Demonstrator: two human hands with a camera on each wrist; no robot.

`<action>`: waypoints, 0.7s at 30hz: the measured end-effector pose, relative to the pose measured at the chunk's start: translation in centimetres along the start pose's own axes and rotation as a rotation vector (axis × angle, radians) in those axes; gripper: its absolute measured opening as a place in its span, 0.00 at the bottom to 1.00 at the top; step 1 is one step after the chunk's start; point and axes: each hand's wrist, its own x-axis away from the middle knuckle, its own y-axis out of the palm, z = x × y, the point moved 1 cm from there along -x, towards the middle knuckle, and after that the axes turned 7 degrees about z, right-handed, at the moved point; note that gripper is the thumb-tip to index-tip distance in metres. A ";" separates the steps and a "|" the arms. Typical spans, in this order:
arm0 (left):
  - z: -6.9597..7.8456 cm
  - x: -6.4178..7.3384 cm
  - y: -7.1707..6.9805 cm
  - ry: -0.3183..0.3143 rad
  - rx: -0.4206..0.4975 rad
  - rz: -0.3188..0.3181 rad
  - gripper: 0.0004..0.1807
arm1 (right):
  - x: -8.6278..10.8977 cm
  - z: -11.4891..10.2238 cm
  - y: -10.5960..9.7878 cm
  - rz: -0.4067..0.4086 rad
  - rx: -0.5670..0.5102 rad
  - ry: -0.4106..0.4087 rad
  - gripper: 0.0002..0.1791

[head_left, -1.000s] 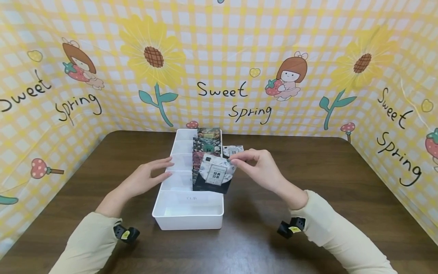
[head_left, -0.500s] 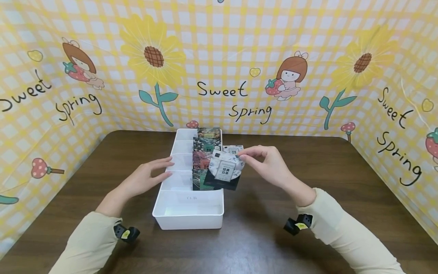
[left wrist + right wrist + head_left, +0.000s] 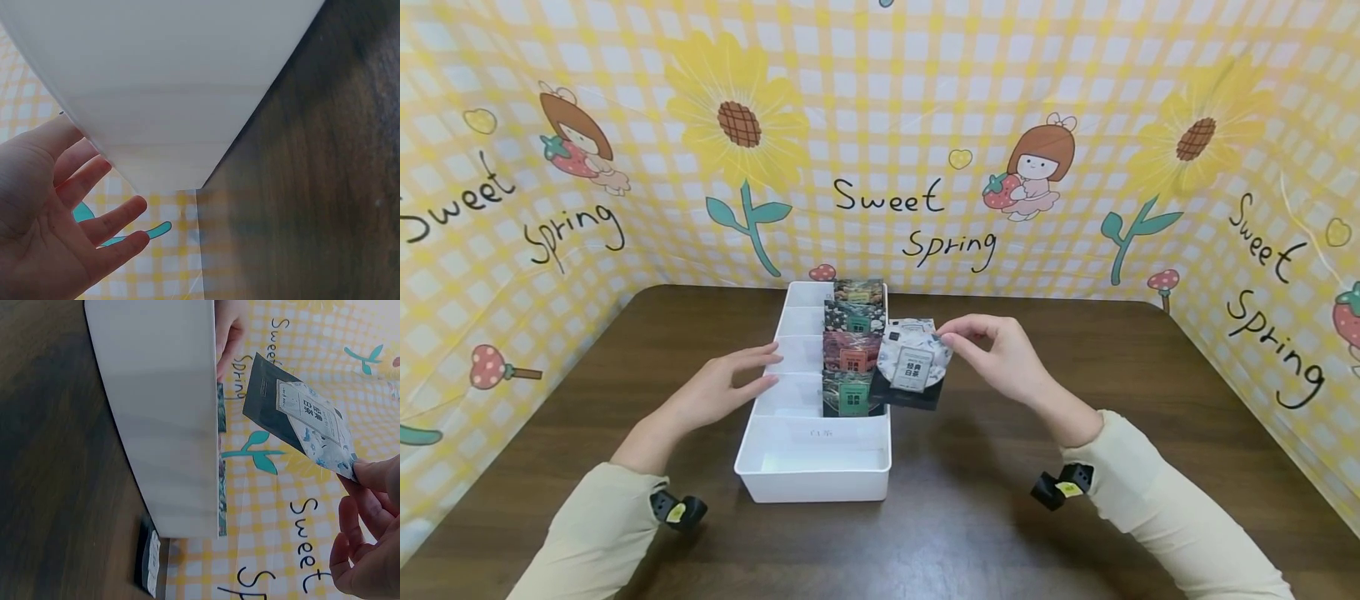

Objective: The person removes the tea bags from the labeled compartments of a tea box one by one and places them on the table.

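Observation:
My right hand (image 3: 1003, 358) pinches a tea sachet (image 3: 913, 371), white-patterned above and black below, by its upper right corner. In the head view it hangs tilted, overlapping the right rim of a long white divided box (image 3: 812, 487). Right fingertips (image 3: 359, 470) show at the sachet's corner in the right wrist view. My left hand (image 3: 718, 387) touches the box's left rim, its fingers loosely spread. Tea sachets stand in the box's right side: green (image 3: 853, 398), red (image 3: 852, 353), dark green (image 3: 854, 317) and, at the back, yellow-brown (image 3: 859, 291). The front compartment holds no sachet.
Another black-and-white sachet (image 3: 150, 562) lies on the table beside the box's right wall, mostly hidden behind the held one in the head view. A brown wooden table (image 3: 1150, 392) spreads around the box. Yellow checked cloth (image 3: 880, 100) surrounds its back and sides.
My right hand has drawn the held sachet to the right and slightly back, from over the box to its right rim, uncovering the green and red sachets. The left hand stays put.

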 end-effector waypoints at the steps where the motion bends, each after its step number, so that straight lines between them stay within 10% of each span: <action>1: 0.0 0.0 0.0 0.001 0.000 0.000 0.24 | 0.0 0.2 -0.1 0.001 0.002 0.000 0.07; 21: 0.1 0.0 0.0 -0.016 0.010 -0.009 0.25 | -1.4 4.2 -2.0 0.015 0.063 0.064 0.08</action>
